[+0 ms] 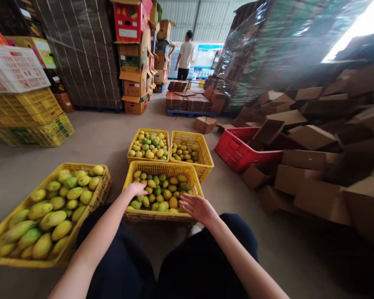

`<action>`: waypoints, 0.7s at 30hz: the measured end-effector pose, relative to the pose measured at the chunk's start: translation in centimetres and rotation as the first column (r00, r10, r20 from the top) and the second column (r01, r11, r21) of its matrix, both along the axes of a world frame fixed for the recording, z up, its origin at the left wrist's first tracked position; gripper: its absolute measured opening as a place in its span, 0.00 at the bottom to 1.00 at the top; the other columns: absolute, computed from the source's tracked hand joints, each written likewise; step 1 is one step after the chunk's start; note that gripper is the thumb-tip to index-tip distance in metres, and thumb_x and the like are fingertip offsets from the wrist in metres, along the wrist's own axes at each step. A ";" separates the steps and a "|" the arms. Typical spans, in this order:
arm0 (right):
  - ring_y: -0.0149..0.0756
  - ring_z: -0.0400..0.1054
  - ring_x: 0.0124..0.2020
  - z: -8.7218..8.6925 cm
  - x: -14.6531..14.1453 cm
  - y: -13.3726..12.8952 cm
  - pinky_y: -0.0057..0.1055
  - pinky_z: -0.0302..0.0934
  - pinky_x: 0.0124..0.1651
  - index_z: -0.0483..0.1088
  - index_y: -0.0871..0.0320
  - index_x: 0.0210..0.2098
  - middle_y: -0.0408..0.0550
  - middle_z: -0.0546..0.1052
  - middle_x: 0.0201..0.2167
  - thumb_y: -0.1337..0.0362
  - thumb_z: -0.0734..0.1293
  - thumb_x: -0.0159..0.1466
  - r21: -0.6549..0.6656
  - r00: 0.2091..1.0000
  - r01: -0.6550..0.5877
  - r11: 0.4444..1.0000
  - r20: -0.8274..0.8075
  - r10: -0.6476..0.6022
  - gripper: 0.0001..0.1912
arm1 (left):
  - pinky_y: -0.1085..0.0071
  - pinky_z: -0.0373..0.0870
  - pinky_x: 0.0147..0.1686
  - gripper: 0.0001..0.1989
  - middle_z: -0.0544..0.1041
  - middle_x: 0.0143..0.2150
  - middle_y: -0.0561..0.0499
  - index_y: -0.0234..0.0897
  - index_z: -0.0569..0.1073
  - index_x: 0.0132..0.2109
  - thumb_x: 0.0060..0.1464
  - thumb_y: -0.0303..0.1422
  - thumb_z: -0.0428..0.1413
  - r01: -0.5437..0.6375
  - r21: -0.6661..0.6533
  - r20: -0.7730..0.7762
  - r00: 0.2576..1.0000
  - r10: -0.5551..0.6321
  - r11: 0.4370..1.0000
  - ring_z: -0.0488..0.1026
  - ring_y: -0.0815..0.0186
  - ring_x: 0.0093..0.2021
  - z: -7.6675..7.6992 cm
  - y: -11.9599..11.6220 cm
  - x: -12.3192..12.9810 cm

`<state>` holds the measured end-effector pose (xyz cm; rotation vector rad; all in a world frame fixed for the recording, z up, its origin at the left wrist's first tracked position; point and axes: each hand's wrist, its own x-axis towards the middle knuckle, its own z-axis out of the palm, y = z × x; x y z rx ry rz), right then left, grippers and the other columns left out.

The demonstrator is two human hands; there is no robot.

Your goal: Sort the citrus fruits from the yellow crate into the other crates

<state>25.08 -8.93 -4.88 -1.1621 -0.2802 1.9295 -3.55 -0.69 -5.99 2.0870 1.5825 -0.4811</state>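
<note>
A yellow plastic crate (129, 174) stands on the floor between my knees, partly filled with green and yellow mangoes (167, 194). Over its left side reaches my left hand (136, 189), fingers stretched toward the fruit with no mango visible in them. At the crate's right front, my right hand (198, 207) is open, fingers extended and apart, palm turned inward beside the mangoes. Whether either hand's fingertips touch the fruit is hard to make out. To my left sits another yellow crate (107, 182), heaped with larger yellow-green mangoes (57, 202).
Behind the middle crate stand two more yellow crates of mangoes (149, 142) (208, 160). A red crate (237, 155) and piled cardboard boxes (311, 178) lie right. Stacked crates (21, 106) stand left. Farther off are box stacks (132, 58), a blue pallet (187, 113) and a person (185, 56).
</note>
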 end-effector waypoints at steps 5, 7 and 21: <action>0.42 0.77 0.34 1.9 0.4 -5.0 0.36 0.68 0.39 0.71 0.67 0.43 0.60 0.80 0.37 0.71 0.59 0.60 0.104 0.998 -0.004 0.995 -0.060 0.010 0.14 | 0.68 0.65 0.52 0.24 0.71 0.59 0.42 0.37 0.71 0.56 0.56 0.45 0.52 -0.030 -0.022 0.005 1.000 0.030 0.999 0.70 0.55 0.56 0.5 -1.2 -1.5; 0.43 0.77 0.34 2.7 0.1 -6.8 0.38 0.68 0.40 0.72 0.67 0.42 0.60 0.80 0.36 0.71 0.58 0.60 0.133 0.997 -0.004 0.991 -0.080 0.015 0.15 | 0.67 0.63 0.53 0.26 0.70 0.61 0.42 0.37 0.69 0.58 0.57 0.46 0.52 -0.044 -0.033 0.005 0.999 0.045 0.998 0.68 0.54 0.58 0.5 -1.8 -2.3; 0.37 0.74 0.27 3.2 -0.8 -7.2 0.32 0.67 0.33 0.74 0.65 0.31 0.52 0.80 0.29 0.69 0.66 0.55 0.410 0.974 -0.102 0.906 0.228 0.006 0.06 | 0.68 0.59 0.57 0.28 0.64 0.64 0.37 0.31 0.65 0.62 0.58 0.42 0.50 -0.188 -0.105 -0.119 0.977 0.175 0.977 0.65 0.54 0.61 0.4 -6.4 -7.6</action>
